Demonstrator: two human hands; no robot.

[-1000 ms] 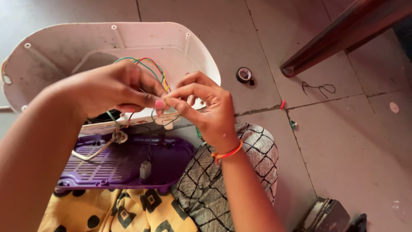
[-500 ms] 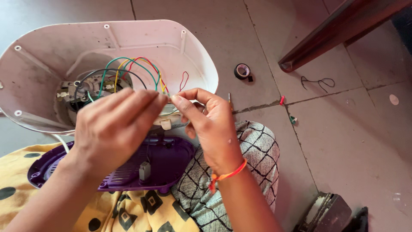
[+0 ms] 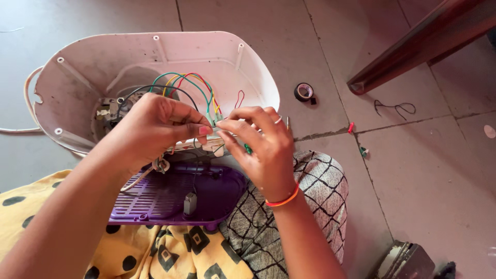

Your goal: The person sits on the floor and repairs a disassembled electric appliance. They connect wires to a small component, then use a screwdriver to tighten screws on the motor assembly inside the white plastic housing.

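A white plastic appliance shell (image 3: 129, 57) lies open on the floor, with a motor part and green, yellow, red and black wires (image 3: 188, 85) inside. My left hand (image 3: 155, 129) and my right hand (image 3: 256, 142) meet at the shell's near rim, both pinching a small white connector part (image 3: 216, 125) where the wires end. A thin metal tool (image 3: 288, 122) pokes up behind my right fingers. A purple vented base plate (image 3: 170, 194) rests on my lap under the hands.
A roll of black tape (image 3: 304, 92) lies on the tiled floor to the right of the shell. A dark wooden furniture leg (image 3: 413, 46) slants across the upper right. A black wire scrap (image 3: 395, 107) and small red and green bits lie nearby. A dark box (image 3: 408, 261) sits at bottom right.
The view has shifted, so the shell's inside and wires show more fully. My hands stay together at the wire ends, fingers shifting slightly on the small part.
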